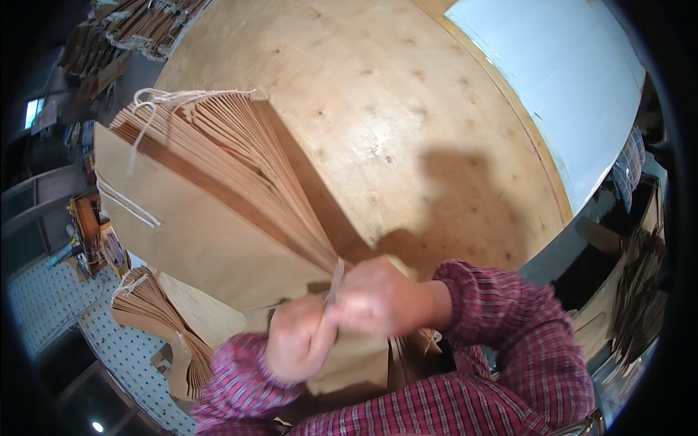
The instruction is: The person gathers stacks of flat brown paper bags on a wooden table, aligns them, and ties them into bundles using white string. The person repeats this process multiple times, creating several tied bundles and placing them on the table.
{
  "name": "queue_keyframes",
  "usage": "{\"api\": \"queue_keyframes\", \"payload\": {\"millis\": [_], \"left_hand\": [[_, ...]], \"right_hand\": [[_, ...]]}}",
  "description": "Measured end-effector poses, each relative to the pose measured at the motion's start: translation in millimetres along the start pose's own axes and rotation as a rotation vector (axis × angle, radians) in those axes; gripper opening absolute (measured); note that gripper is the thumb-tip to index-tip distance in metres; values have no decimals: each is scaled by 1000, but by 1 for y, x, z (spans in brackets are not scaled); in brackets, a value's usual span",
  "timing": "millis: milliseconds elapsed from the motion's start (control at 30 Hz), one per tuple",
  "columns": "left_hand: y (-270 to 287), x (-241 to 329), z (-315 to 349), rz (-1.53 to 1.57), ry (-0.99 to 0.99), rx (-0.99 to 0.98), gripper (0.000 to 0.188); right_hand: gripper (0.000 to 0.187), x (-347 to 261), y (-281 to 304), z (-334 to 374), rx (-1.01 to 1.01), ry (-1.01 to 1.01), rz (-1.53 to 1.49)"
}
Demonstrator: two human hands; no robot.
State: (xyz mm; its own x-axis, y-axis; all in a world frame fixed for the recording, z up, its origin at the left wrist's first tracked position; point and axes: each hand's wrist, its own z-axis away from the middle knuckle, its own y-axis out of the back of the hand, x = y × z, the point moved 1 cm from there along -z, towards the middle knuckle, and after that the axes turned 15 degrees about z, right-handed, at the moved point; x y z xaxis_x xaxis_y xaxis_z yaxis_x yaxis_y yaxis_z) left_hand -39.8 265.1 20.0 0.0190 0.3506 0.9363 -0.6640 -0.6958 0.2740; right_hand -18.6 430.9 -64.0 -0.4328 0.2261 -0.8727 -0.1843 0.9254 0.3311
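A fanned stack of brown kraft paper bags [211, 211] stretches across the left half of the table, white cord handles [131, 203] showing on its front and far end. At the near end of the stack, my two hands meet. My right hand [385, 298] is closed, and a thin pale strip [336, 280] sticks up from its pinched fingers. My left hand [297, 340] is closed right beside it, slightly blurred; what its fingers grip is hidden. Below the hands lies more brown paper [352, 363], partly covered by my sleeves.
The wooden tabletop [349, 87] spreads ahead, with a pale blue-white sheet [560, 80] on its right side. Another bundle of paper bags [163, 327] stands at the lower left. More brown stacks [149, 29] are at the far left and brown stacks [640, 298] at the right.
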Motion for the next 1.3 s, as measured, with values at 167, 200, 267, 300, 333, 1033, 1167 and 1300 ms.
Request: {"api": "queue_keyframes", "payload": {"millis": [167, 200, 267, 300, 333, 1033, 1167, 1300], "left_hand": [[28, 12, 34, 183, -115, -46, 27], [28, 5, 36, 288, -86, 45, 29], [24, -18, 35, 445, 0, 200, 41], [20, -29, 32, 537, 108, 259, 40], [18, -39, 27, 668, 165, 297, 41], [-51, -102, -29, 292, 256, 488, 11], [-51, -97, -33, 590, 466, 452, 17], [-52, -99, -38, -18, 202, 313, 10]], "right_hand": [[34, -22, 22, -25, -175, 316, -141], [36, -13, 22, -28, -178, 203, -197], [40, 14, 24, -31, -174, 22, -276], [41, 28, 24, -28, -272, -188, -341], [43, 40, 26, -25, -338, -377, -370], [34, 66, -15, 45, 78, -779, -729], [35, 47, -6, 38, 21, -649, -584], [36, 43, -3, 17, 52, -560, -394]]}}
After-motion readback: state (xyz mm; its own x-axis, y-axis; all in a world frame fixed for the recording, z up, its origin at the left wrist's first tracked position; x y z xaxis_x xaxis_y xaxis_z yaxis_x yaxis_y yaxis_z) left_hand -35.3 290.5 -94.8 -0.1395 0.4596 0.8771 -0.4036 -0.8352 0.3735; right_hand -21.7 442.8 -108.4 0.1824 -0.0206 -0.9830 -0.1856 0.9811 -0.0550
